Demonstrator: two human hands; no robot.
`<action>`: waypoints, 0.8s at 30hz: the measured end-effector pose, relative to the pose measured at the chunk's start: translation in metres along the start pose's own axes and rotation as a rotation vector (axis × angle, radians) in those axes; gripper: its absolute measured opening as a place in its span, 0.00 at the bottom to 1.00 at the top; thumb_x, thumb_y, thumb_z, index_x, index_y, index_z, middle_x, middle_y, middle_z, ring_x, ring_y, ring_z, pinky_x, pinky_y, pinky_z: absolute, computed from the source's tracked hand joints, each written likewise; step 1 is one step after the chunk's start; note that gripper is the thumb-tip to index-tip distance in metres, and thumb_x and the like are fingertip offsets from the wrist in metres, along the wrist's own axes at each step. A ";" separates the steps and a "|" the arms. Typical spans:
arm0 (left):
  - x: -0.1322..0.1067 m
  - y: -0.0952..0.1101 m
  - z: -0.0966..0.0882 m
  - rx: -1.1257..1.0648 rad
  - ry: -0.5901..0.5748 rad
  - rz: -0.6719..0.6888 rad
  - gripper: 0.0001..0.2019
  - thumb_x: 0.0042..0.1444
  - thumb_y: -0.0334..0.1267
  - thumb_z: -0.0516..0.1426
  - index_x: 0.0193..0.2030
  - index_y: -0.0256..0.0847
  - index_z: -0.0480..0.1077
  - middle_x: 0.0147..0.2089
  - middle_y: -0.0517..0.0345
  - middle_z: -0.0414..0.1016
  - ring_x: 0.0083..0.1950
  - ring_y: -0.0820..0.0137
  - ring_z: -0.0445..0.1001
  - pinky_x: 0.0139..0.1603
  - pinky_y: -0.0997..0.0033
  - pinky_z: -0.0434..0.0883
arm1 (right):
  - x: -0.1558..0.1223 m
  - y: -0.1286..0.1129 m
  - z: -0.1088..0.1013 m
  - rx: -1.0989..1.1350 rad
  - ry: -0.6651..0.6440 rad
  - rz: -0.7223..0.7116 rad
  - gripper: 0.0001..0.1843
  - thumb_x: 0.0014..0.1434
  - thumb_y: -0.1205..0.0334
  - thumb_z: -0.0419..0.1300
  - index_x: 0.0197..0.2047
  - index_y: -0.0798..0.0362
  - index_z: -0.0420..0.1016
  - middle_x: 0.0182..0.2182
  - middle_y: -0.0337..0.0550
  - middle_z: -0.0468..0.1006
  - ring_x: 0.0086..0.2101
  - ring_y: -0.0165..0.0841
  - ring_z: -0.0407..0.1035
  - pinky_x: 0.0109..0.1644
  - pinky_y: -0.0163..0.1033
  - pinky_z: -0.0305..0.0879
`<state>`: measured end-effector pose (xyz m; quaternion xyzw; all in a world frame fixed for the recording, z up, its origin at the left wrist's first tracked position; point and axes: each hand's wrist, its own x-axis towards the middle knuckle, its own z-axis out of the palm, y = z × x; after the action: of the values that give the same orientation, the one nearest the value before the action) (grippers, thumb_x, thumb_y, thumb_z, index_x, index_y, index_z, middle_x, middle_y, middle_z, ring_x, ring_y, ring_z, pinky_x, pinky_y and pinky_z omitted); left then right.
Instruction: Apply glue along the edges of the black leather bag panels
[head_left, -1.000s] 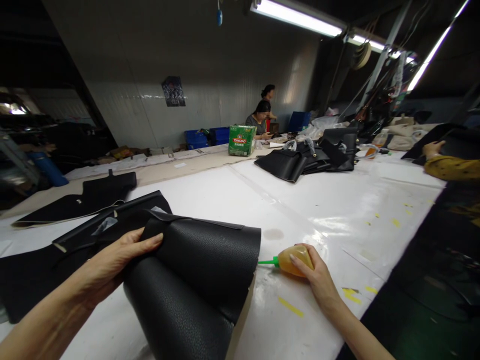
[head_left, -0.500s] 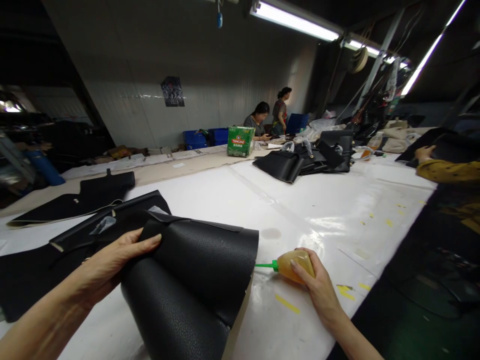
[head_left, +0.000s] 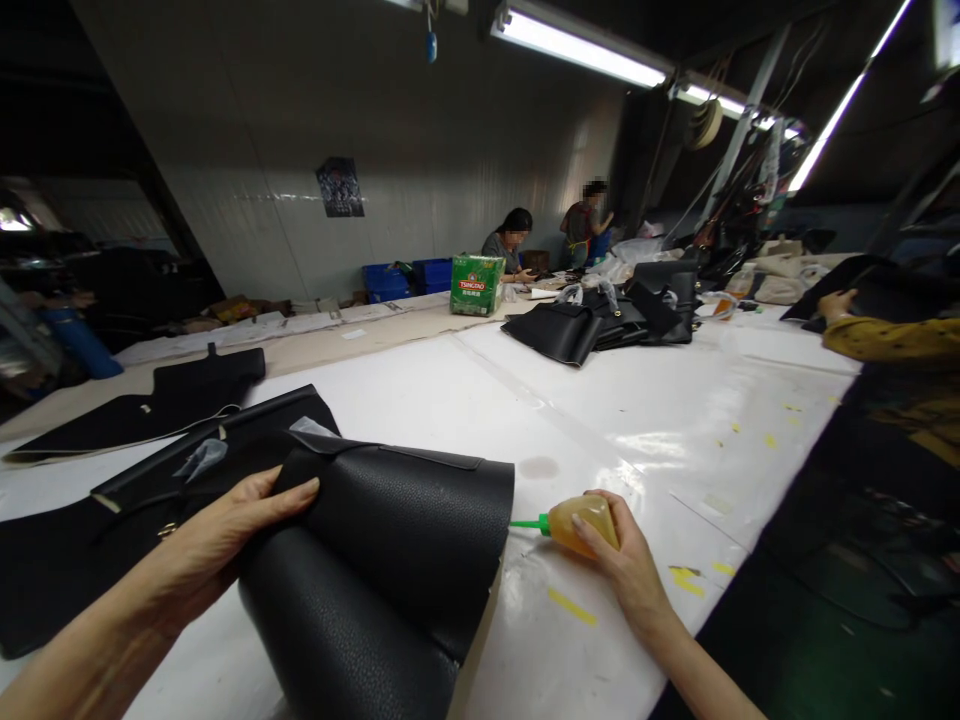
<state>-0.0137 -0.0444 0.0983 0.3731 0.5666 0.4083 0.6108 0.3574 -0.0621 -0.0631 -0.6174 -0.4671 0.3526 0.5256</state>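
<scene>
My left hand (head_left: 225, 535) grips a folded black leather piece (head_left: 405, 540) near its upper left, thumb on top and the other fingers hidden beneath. The piece bulges in two rounded folds, and its cut edge faces right. In my right hand (head_left: 626, 550) is a squeeze bottle (head_left: 583, 524) of amber liquid, tilted on its side. Its thin green nozzle (head_left: 531, 524) points left, with the tip at the leather's right edge; whether it touches I cannot tell. More black leather pieces (head_left: 60, 550) lie on the table behind my left hand, one with a small gold-coloured metal fitting.
A white-topped table (head_left: 420, 390) stretches ahead. On it are a pile of black leather pieces (head_left: 559, 330), a green Tsingtao box (head_left: 477, 285) and yellow scraps (head_left: 571, 606). A co-worker's yellow sleeve (head_left: 885, 342) reaches in at right. Two people are at the far end.
The view has shifted slightly. Both hands keep their holds, and the nozzle stays at the leather's edge. At the far end, the standing person has turned.
</scene>
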 end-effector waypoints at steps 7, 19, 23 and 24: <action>-0.004 0.002 0.003 -0.008 0.018 -0.007 0.16 0.40 0.39 0.69 0.39 0.42 0.77 0.32 0.57 0.82 0.29 0.68 0.78 0.31 0.75 0.75 | -0.008 0.000 -0.004 -0.023 -0.059 0.012 0.21 0.54 0.45 0.59 0.47 0.46 0.63 0.40 0.39 0.72 0.40 0.40 0.68 0.44 0.41 0.65; 0.005 -0.008 -0.008 -0.017 -0.019 0.026 0.20 0.42 0.39 0.68 0.44 0.42 0.76 0.32 0.57 0.81 0.29 0.67 0.78 0.31 0.72 0.76 | -0.004 -0.006 -0.003 -0.042 0.034 -0.012 0.23 0.54 0.43 0.59 0.47 0.47 0.62 0.40 0.40 0.70 0.41 0.40 0.67 0.46 0.41 0.64; 0.004 -0.007 -0.008 -0.025 -0.006 0.029 0.20 0.40 0.39 0.69 0.42 0.42 0.76 0.34 0.55 0.82 0.30 0.66 0.79 0.31 0.71 0.76 | 0.000 -0.005 0.000 -0.071 0.058 -0.012 0.24 0.52 0.43 0.61 0.46 0.47 0.63 0.41 0.40 0.70 0.42 0.41 0.67 0.46 0.42 0.63; 0.005 -0.008 -0.008 -0.028 -0.007 0.032 0.19 0.40 0.39 0.69 0.42 0.42 0.76 0.34 0.55 0.82 0.30 0.66 0.79 0.31 0.71 0.76 | 0.000 -0.004 0.000 -0.077 0.056 -0.003 0.24 0.51 0.43 0.61 0.46 0.47 0.63 0.41 0.40 0.71 0.41 0.41 0.68 0.46 0.43 0.63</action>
<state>-0.0211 -0.0432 0.0888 0.3751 0.5525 0.4247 0.6112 0.3565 -0.0621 -0.0595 -0.6461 -0.4663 0.3160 0.5150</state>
